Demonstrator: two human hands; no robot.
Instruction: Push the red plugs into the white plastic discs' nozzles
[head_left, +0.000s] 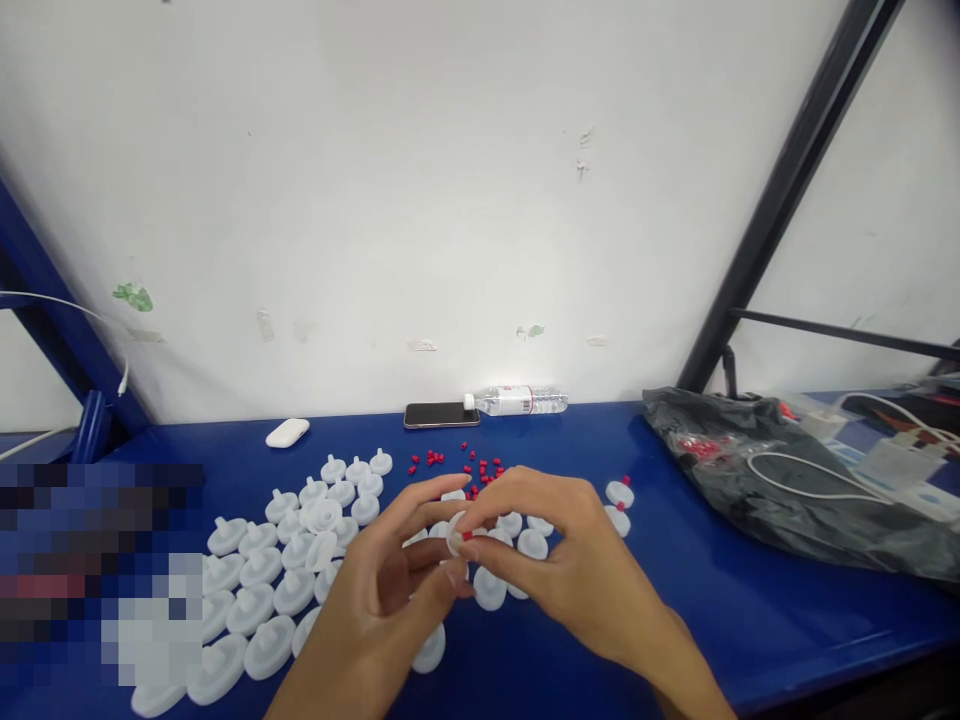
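Observation:
My left hand (390,590) and my right hand (547,545) meet over the blue table (750,610). Between their fingertips is one white plastic disc part (455,537) with a small red cap (467,537) on it. The left fingers curl under the disc and the right fingertips pinch at the red cap. Several loose white disc parts (255,600) lie to the left and under my hands. Small red caps (480,468) are scattered just beyond my hands. Two discs with red caps (619,495) lie to the right.
A phone (435,414) and a lying water bottle (517,400) rest by the white wall. A white earbud case (287,432) sits at the back left. A dark plastic bag with cables (780,475) covers the right side. A black diagonal strut (787,190) rises at the right.

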